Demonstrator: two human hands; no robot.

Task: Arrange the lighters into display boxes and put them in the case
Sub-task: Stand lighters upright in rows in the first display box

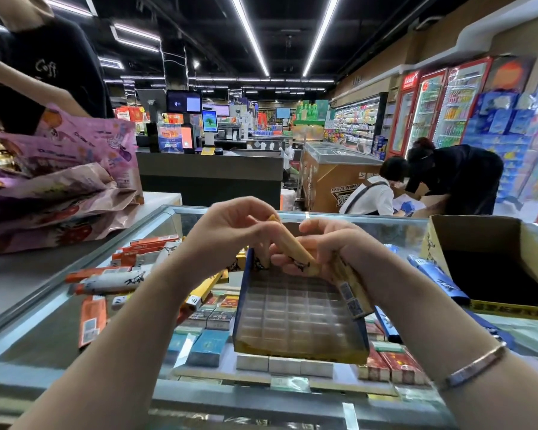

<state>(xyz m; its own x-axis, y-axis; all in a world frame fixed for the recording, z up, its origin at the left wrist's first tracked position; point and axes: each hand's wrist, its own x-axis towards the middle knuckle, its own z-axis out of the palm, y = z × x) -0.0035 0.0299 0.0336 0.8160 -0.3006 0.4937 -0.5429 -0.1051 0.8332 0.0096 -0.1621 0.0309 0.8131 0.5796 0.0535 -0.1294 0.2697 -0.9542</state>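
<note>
A display box (298, 315) with a clear grid of slots lies on the glass case (75, 305); nearly all its slots show no lighters. Above its far edge, my left hand (230, 228) pinches the top end of a tan lighter (294, 252). My right hand (320, 246) grips a bundle of tan lighters (351, 290) and supports the same lighter from below. Loose orange lighters (92, 318), a white lighter (115, 282) and a yellow one (199, 293) lie to the left. Blue lighters (438, 279) lie to the right.
An open cardboard carton (479, 240) stands at the right. Purple snack bags (59, 187) pile up on the counter at left, handled by a person in black. Cigarette packs (212, 342) show under the glass. Two people bend over boxes in the aisle beyond.
</note>
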